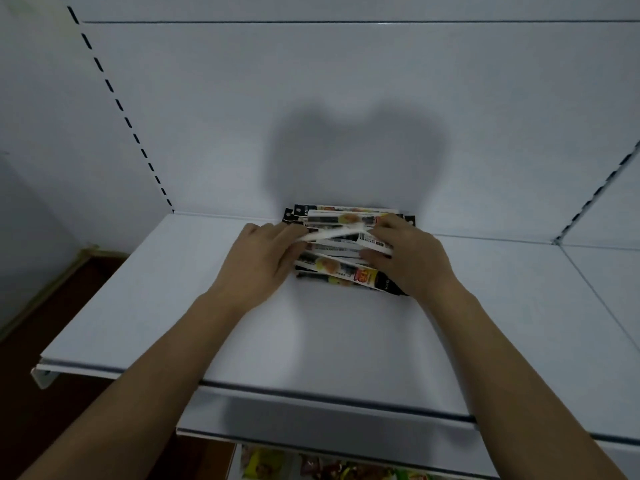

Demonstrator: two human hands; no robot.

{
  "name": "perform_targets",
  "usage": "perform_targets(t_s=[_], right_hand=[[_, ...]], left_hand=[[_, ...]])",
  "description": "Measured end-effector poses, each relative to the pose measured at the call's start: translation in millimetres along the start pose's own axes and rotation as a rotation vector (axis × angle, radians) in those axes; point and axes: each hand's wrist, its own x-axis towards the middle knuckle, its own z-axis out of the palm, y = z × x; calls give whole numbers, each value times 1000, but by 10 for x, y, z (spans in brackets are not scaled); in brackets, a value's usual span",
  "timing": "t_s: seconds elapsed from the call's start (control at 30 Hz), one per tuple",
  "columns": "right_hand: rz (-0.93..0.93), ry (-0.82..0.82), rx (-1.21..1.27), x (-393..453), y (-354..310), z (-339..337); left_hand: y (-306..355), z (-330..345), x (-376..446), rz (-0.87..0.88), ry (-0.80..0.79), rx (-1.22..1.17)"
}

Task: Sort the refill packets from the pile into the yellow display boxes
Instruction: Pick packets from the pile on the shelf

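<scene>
A pile of long, narrow refill packets, white and black with yellow and red print, lies at the back of a white shelf, close to the rear panel. My left hand is at the pile's left end, its fingers on the end of a blurred white packet. My right hand lies over the pile's right end, fingers curled around packets there. No yellow display box is in view.
The white back panel rises behind the pile, with slotted uprights at left and right. A neighbouring shelf adjoins on the right. Below the front edge, colourful packaged goods show on a lower shelf. Brown floor lies at the left.
</scene>
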Motion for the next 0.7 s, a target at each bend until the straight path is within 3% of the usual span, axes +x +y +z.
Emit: perform_targets(t_s=[0.07,0.17,0.23,0.33,0.5,0.57,0.7], right_hand=[[6,66,-26,-12,-10,-42],[176,211,33,-16,-43,-175],[245,276,164,-29,-73,-228],[355,304,504,-57,-203,-277],[503,433,864,-74,-413,-357],[549,388,1041,-136,-411,-313],[470,207,1030,-256,-354,-210]], left_hand=[[-11,12,-10,-158,72,-121],[18,-12,7,-446,176,-458],[11,-35,-13,-497,197,-495],[40,-42,-28,-396,161,-409],[121,97,21,-33,10,-223],[116,123,24,31,-75,-193],[81,165,-5,91,-147,-108]])
